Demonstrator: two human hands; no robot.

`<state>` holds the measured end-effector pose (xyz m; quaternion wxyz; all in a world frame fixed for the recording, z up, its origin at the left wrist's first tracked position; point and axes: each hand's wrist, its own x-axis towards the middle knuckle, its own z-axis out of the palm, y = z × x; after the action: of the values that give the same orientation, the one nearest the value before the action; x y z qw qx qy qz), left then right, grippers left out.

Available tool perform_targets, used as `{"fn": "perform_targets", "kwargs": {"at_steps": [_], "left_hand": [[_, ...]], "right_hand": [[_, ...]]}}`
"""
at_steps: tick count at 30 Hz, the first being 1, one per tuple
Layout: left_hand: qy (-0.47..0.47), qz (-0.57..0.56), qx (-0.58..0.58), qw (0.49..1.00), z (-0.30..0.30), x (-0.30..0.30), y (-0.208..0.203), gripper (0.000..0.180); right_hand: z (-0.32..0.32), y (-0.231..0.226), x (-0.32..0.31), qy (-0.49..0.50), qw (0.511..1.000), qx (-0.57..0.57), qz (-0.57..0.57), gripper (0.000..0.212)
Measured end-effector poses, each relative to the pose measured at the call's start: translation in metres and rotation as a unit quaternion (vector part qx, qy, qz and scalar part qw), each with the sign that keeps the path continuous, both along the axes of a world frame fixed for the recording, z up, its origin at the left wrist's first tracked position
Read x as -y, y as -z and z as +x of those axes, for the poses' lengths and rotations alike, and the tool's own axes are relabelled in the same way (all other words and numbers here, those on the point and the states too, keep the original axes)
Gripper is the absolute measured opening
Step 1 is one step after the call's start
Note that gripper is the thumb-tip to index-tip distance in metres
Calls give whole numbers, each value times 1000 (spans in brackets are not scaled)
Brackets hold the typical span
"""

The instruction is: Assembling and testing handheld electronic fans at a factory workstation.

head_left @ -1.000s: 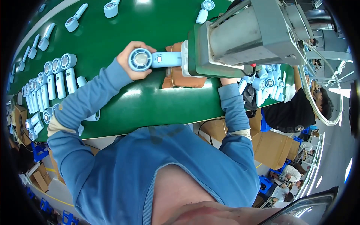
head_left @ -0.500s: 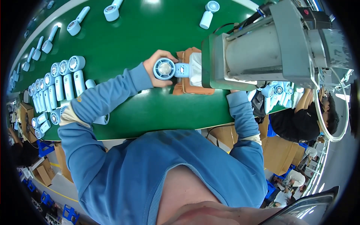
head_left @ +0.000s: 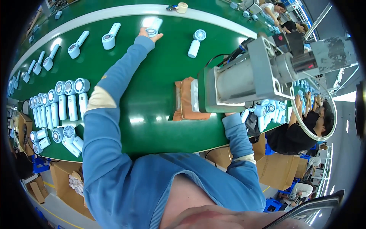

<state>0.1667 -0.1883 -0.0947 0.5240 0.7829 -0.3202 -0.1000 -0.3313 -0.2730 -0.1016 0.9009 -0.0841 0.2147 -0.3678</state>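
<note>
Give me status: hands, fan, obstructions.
Left hand at light-blue fan, far side of green table; grip unclear. Right hand mostly hidden by press.

Over on the glossy green desk (head_left: 148,141) stands the bulky grey metal press (head_left: 238,80). A brown cloth-wrapped block (head_left: 181,105) lies at its left end, partly under it. Pale-blue plastic round-headed fans (head_left: 72,108) line up well left of the press; a similar heap (head_left: 260,111) sits just right of it. Behind its left end lies a lone pale-blue plastic fan (head_left: 194,45); farther left and back, another (head_left: 155,26) lies by the left hand (head_left: 150,35).
</note>
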Motion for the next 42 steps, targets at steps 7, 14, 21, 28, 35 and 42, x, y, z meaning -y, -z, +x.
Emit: {"fn": "perform_targets", "kwargs": {"at_steps": [7,14,21,28,35,42], "left_hand": [[34,15,255,966,-87,47,-106,70],[146,602,249,744,-149,177,-113,64],[123,316,286,896,-109,115,-102,59],[183,309,191,913,-46,-108,-158,56],[157,42,173,971,-77,-259,-103,55],[149,124,170,966,-67,-311,-88,56]], "right_hand": [[-9,-33,-33,-48,924,296,237,60],[-66,30,25,139,988,-58,-24,58],[-33,41,31,55,958,-150,-238,53],[1,16,7,-32,818,-180,-545,50],[61,11,5,35,559,-395,-728,46],[1,24,7,-25,213,-634,-743,46]]}}
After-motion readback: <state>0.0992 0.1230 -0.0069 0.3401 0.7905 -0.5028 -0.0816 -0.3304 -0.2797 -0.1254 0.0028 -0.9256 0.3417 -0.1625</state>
